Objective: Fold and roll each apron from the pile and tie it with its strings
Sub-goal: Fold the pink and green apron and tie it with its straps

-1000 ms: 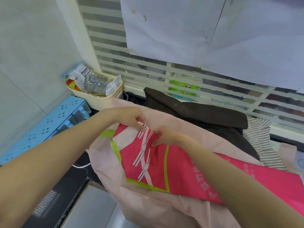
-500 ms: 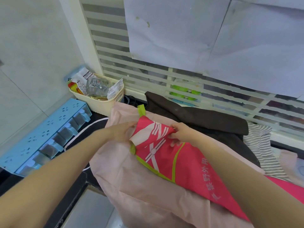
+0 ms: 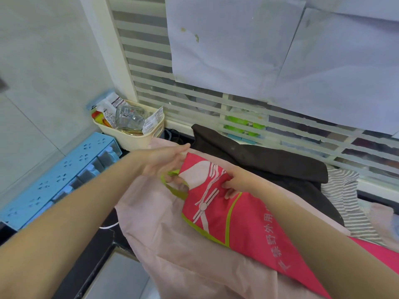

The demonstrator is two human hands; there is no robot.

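We work on the pink apron [image 3: 241, 221], which lies folded into a narrow band on pale pink cloth [image 3: 172, 244]. Our right hand [image 3: 239, 182] pinches its upper end, probably to anchor the fold. Our left hand [image 3: 164, 162] has straight fingers against the end, beside the green strap [image 3: 172, 188], likely to free the strings. White Chinese characters run along the apron; we cannot read them reliably.

Folded pink apron [image 3: 233, 214], green-trimmed
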